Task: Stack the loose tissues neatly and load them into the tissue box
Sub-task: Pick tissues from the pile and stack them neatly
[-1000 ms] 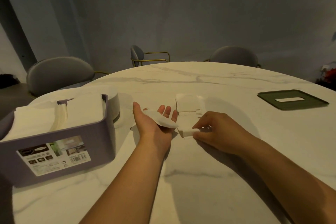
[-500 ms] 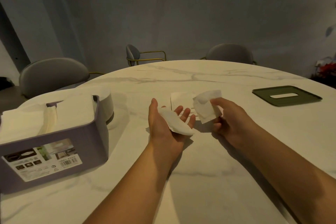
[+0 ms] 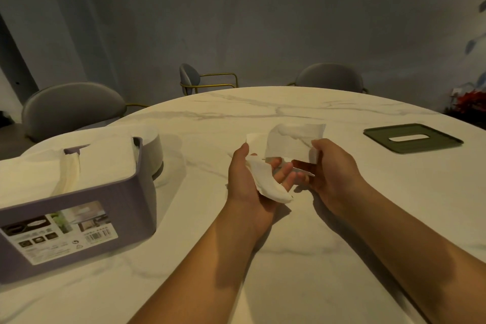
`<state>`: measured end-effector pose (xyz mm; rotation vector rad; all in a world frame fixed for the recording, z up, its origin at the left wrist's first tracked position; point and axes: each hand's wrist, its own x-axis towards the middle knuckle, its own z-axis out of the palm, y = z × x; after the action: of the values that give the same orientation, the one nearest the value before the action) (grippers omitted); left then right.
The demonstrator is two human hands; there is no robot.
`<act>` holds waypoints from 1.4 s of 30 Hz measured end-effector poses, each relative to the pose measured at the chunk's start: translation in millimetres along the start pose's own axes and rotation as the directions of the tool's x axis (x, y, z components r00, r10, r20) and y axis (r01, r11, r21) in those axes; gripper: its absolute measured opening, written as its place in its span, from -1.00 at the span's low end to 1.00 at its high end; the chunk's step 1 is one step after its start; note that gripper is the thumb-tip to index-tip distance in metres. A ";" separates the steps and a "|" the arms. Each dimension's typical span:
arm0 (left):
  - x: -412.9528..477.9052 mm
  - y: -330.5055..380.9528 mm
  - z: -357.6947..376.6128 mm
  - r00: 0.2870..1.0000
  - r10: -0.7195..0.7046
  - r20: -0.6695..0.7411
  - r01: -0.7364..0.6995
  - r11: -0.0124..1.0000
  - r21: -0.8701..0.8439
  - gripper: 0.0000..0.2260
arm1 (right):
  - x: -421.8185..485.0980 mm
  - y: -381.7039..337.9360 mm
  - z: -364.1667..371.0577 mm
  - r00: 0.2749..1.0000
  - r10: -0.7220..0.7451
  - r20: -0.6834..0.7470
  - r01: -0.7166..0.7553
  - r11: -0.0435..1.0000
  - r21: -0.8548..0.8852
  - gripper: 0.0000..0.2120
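My left hand (image 3: 249,179) is palm up over the table's middle, fingers straight, with a folded white tissue (image 3: 268,184) lying across the palm. My right hand (image 3: 331,171) pinches another white tissue (image 3: 292,142) and holds it up just right of the left hand's fingertips. A small stack of tissues (image 3: 253,139) on the table shows behind both hands, mostly hidden. The purple tissue box (image 3: 79,205) stands at the left, with white tissues (image 3: 34,173) heaped on its open top.
The green lid with a slot (image 3: 413,138) lies at the right on the round marble table (image 3: 289,258). A white round object (image 3: 153,152) sits behind the box. Grey chairs (image 3: 71,108) stand around the far edge.
My right hand picked a tissue up off the table stack, raised it and brought it toward my left hand. The left hand stayed palm up with its tissue.
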<state>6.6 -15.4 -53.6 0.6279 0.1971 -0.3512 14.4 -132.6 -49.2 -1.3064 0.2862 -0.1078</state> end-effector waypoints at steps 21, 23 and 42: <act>3.4 9.5 -7.9 0.991 0.025 -0.131 -0.042 0.991 -0.129 -0.55 | -3.0 20.2 5.8 0.749 -0.317 0.582 0.663 0.348 -0.663 -0.69; 3.0 10.3 -7.6 0.990 0.052 -0.134 -0.067 0.991 -0.114 -0.57 | -4.7 19.4 6.3 0.744 -0.267 0.613 0.667 0.364 -0.650 -0.71; 6.3 17.1 -9.3 0.946 0.150 -0.286 -0.190 0.974 -0.119 -0.63 | 28.9 33.8 0.7 0.855 -0.275 0.440 0.435 -0.081 -0.897 -0.62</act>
<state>18.1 1.4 -53.5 0.5435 0.4288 -0.0788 39.5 -130.0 -85.7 -2.8962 -0.2381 -0.3332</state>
